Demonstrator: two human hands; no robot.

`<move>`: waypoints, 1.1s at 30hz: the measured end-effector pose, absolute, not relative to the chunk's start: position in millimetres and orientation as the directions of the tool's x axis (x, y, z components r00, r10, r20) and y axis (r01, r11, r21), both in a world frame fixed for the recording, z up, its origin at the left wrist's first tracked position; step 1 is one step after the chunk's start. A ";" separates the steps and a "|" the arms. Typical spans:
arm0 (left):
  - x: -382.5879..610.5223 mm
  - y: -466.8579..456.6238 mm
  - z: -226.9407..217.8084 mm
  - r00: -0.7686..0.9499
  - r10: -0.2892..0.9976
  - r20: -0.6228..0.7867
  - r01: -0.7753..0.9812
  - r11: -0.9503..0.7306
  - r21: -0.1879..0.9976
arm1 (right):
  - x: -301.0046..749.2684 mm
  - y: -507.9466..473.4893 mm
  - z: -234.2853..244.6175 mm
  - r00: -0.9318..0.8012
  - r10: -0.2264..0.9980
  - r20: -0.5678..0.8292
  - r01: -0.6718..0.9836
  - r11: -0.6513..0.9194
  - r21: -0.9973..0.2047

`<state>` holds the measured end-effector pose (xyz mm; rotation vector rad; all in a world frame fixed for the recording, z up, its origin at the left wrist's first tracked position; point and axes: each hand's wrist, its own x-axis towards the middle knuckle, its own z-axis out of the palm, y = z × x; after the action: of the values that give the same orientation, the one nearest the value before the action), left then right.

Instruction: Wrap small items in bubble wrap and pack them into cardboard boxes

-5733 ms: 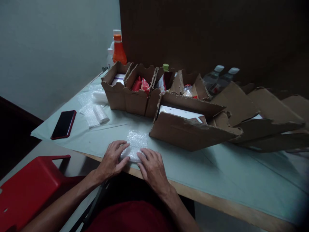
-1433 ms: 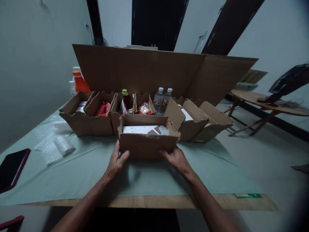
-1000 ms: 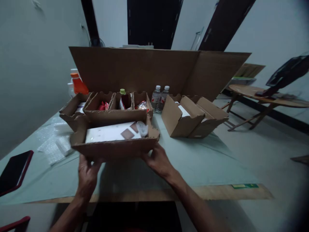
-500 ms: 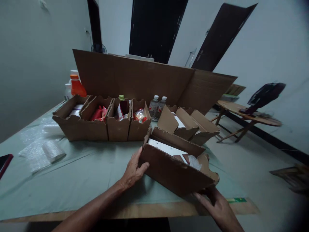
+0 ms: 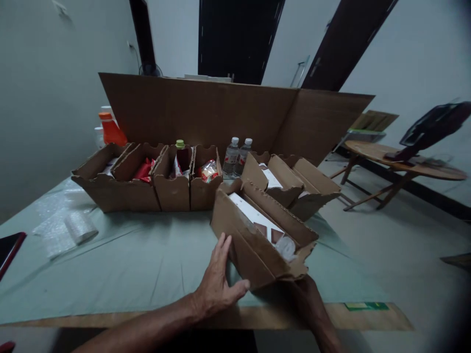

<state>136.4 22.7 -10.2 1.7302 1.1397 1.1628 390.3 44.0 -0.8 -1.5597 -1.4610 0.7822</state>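
An open-topped cardboard box (image 5: 253,245) sits at an angle near the table's front. Inside it are a white carton with brown squares (image 5: 253,215) and a clear plastic roll (image 5: 286,247). My left hand (image 5: 220,282) rests its stretched fingers against the box's left side, thumb spread apart. At the near end, my right hand (image 5: 307,299) holds the box from below; its fingers are hidden under the cardboard. Behind stand cardboard boxes with red packets (image 5: 144,169) and a wrapped snack (image 5: 209,170), plus two clear bottles (image 5: 237,157).
More cardboard boxes (image 5: 312,189) stand at the right, close behind the held one. A tall cardboard panel (image 5: 198,110) runs along the back. Bubble wrap (image 5: 75,225) and a phone (image 5: 10,247) lie at left. An orange bottle (image 5: 110,130) stands behind the left boxes.
The box has turned so its near end swings left and toward me. My left hand has slid from its far left corner along its side; my right hand has moved further underneath.
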 end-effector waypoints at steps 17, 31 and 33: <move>125.4 93.8 -11.0 0.096 0.962 0.256 0.451 -0.271 0.850 | 358.3 95.7 -6.5 0.043 0.977 0.207 0.629 0.134 -0.766; 132.5 175.8 8.0 -0.119 0.987 0.110 0.659 -0.004 0.752 | 363.2 95.2 -32.0 -0.008 0.905 0.426 0.638 0.333 -0.694; 127.1 163.6 4.7 -0.080 0.989 0.125 0.632 -0.047 0.774 | 363.4 95.6 -31.6 -0.019 0.901 0.434 0.629 0.348 -0.695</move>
<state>127.1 163.6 4.7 1.7144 1.7506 0.9678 363.4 95.6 -31.6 -1.3676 -1.7339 0.3887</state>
